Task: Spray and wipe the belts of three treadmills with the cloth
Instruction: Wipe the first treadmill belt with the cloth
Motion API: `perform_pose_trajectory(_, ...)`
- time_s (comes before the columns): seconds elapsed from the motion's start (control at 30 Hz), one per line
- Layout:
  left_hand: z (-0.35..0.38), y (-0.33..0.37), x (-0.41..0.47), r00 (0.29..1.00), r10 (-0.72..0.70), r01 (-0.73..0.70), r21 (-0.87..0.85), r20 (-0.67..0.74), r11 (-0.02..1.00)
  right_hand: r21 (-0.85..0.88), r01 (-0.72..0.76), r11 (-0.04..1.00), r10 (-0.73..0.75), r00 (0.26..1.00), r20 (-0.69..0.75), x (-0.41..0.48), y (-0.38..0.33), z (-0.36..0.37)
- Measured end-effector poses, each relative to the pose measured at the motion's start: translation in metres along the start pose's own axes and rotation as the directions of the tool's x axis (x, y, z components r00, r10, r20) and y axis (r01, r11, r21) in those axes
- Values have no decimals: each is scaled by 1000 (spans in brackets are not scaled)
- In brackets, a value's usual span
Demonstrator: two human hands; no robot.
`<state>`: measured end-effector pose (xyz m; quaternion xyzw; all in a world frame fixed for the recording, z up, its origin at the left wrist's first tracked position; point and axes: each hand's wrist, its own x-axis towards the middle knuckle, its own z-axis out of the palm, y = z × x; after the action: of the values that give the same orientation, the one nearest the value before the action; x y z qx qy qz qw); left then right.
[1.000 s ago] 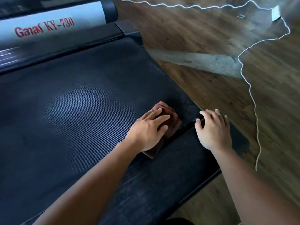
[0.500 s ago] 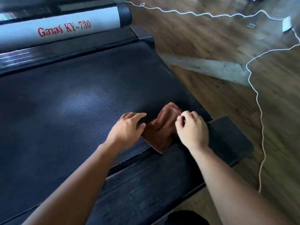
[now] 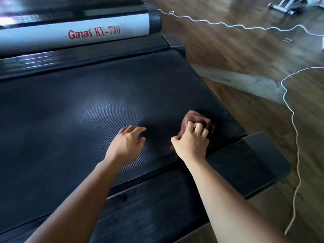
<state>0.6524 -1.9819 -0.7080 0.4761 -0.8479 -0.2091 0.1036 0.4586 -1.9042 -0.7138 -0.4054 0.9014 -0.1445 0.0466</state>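
A black ribbed treadmill belt (image 3: 78, 116) fills the left and middle of the head view. A reddish-brown cloth (image 3: 198, 120) lies bunched on the belt near its right rear corner. My right hand (image 3: 192, 142) grips the cloth from the near side, fingers curled into the fabric. Left of the cloth, my left hand (image 3: 127, 142) hovers just over the belt, fingers spread and relaxed, holding nothing. No spray bottle is in view.
The treadmill's grey motor cover (image 3: 73, 34) reads "Ganas KY-730" at the far end. A dark side rail (image 3: 184, 199) runs along the near edge. A white cord (image 3: 292, 116) snakes over the wooden floor (image 3: 245, 50) at right. Metal equipment legs (image 3: 287, 6) stand at the top right.
My left hand has let go of the cloth and moved left. My right hand came from the side rail onto the cloth and now grips it.
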Motion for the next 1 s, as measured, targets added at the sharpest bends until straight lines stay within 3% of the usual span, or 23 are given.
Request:
perform_pose_trajectory(0.1,-2,-18,-10,999,-34,35,59,-29,998,82,274,958,-277,960,31,1,0,7)
perform_pose_trajectory(0.17,-2,-29,-16,997,-48,53,80,-60,995,105,338,935,-345,937,50,-1,-3,12)
perform_pose_trajectory(0.33,-6,-53,-26,993,-97,102,81,-69,991,-76,366,928,-356,927,118,-6,-6,23)
perform_pose_trajectory(0.43,-7,-64,-30,993,-95,100,89,-65,991,-135,342,930,-335,939,74,-9,-6,30)
perform_pose_trajectory(0.57,-10,-71,-32,994,-88,94,86,-66,992,-68,283,957,-286,957,-48,-7,-6,37)
perform_pose_trajectory(0.73,-11,-73,-36,994,-78,84,78,-78,993,-7,218,976,-218,976,-16,-2,-8,39)
perform_pose_trajectory(1.0,-22,-81,-49,989,-86,95,74,-117,993,-12,295,955,-295,951,-89,-3,-14,32)
